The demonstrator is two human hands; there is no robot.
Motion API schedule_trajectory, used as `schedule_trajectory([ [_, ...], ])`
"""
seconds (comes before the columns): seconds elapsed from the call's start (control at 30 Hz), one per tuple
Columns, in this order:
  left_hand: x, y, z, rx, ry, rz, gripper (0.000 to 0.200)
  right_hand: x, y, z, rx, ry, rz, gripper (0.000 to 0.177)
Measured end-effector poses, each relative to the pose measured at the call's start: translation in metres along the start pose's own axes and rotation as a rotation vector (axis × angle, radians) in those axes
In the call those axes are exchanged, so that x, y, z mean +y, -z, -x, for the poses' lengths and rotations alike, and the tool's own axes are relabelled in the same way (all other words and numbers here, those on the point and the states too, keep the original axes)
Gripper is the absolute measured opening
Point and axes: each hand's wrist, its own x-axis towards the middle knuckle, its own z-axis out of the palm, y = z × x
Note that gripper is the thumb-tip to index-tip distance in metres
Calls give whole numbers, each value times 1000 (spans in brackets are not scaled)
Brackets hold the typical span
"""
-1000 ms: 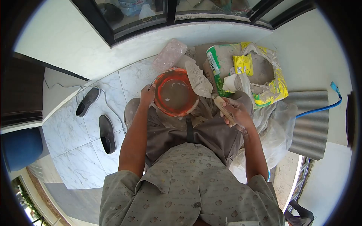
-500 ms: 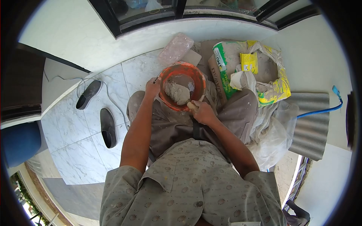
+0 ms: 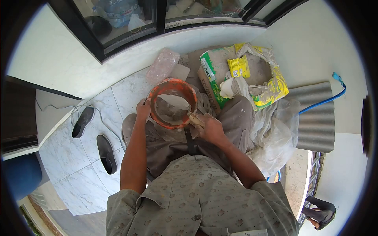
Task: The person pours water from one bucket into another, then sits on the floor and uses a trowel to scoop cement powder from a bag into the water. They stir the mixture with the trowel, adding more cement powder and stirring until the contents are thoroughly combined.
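Between my knees sits an orange bucket (image 3: pixel 193 92), its inside smeared with grey wet mortar (image 3: pixel 167 112). My left hand (image 3: pixel 143 109) is closed on the bucket's left rim, where a dark bit of the handle shows. My right hand (image 3: pixel 210 128) grips the pale wooden handle of a trowel (image 3: pixel 175 101) at the bucket's near right edge. The trowel's blade lies inside the bucket, with its pale face showing above the mortar.
An open cement bag (image 3: pixel 256 70) stands ahead to the right, beside crumpled clear plastic (image 3: pixel 273 137) and a corrugated sheet (image 3: pixel 315 118). A pinkish block (image 3: pixel 162 66) lies beyond the bucket. Two dark shoes (image 3: pixel 106 153) and a cable rest on the marble tiles (image 3: pixel 71 157) at left.
The trowel's blade has turned, and the lump of mortar that lay on it now shows lower in the bucket. The whole view has shifted, with the bucket further left.
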Motion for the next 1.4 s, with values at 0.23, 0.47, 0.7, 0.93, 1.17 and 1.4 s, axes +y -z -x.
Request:
schedule_trajectory([
  [0.23, 12, 1, 5, -5, 2, 6, 31, 61, 113, -4, 626, -150, -210, 41],
  [0.47, 15, -2, 10, -10, 27, 68, 31, 250, 162, -46, 633, -584, 88, 42],
  [0.7, 12, -2, 6, -1, 50, -2, 29, 295, 177, -166, 590, -764, 86, 34],
  [0.93, 26, -5, 13, -47, 56, 143, 28, 311, 156, -129, 549, -583, 170, 39],
  [1.17, 23, -4, 10, -33, 68, 83, 29, 319, 165, -138, 584, -603, 122, 37],
  [1.4, 22, -3, 2, -58, 106, 67, 31, 292, 152, -125, 427, -445, 233, 40],
])
